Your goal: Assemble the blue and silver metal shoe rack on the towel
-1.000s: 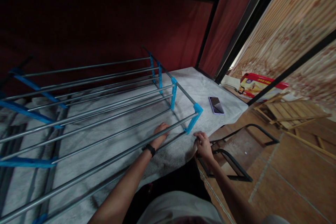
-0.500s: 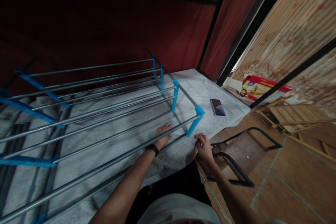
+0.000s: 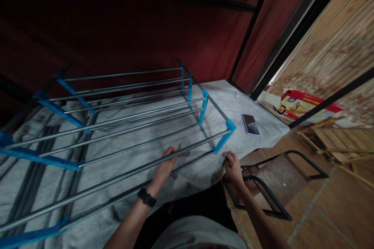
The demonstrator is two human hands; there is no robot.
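A rack of grey metal tubes (image 3: 133, 171) joined by blue plastic connectors (image 3: 223, 136) rests on a pale fuzzy cloth (image 3: 187, 183). My left hand (image 3: 165, 164), with a dark band on its wrist, is at the rack's front tube. The tube crosses the hand and its fingers are partly hidden, so I cannot tell whether it grips the tube. Just right of the front corner connector is my right hand (image 3: 233, 167), above the cloth's edge. Its fingers are bent and pressed together; anything between them is too small to make out.
A phone (image 3: 250, 125) lies on the cloth to the right. Loose dark tubes (image 3: 32, 179) lie at the left. Below right stand a black-framed chair (image 3: 271, 186), a folded wooden piece (image 3: 341, 140) and a red-and-yellow box (image 3: 304, 105). Black posts (image 3: 300, 39) rise beside the cloth.
My left hand has drawn back left toward the front tube, its wrist now clear of it. My right hand stays by the corner, fingers still together. The view has shifted slightly left.
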